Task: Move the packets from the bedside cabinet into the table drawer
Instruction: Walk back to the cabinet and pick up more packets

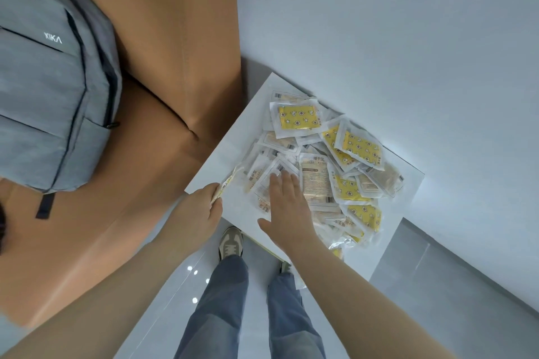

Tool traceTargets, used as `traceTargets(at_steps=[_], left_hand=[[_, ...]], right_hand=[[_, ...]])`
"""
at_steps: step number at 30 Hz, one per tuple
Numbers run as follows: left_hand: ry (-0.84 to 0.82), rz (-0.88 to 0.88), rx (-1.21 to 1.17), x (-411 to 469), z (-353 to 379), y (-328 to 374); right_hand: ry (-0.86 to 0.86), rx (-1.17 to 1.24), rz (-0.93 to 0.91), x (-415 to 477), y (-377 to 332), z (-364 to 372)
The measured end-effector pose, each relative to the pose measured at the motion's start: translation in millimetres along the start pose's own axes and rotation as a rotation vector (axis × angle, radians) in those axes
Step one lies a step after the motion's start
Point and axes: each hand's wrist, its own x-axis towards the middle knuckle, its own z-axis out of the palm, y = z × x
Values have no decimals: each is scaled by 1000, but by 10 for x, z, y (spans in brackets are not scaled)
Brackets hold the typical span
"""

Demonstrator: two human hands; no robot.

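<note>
A heap of packets (326, 166) is spread over the bedside cabinet top (233, 151), which is set against the wall (408, 38) behind it. Just to its left, cardboard boxes (175, 38) are stacked, and a backpack (49, 81) is laid on them, further left. At the cabinet's left edge one packet (226, 183) is pinched in the left hand (201, 210). The right hand (287, 213) is laid flat on the heap's near left part.

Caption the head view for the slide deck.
Left hand grips one packet at the edge of the white cabinet while the right hand lies flat on the packet pile.
</note>
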Motion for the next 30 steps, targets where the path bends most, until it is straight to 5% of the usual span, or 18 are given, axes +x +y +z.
traceTargets(at_steps=[8,19,30], left_hand=[[-18,-52,26,29,10,-236],[-80,-31,-52,104,-8,-269],[-29,-52,-72,131,-58,-67]], right_hand=[[147,-86,89,192,-74,174],[117,191,-49,192,141,-267],[262,647,200,-46,264,-457]])
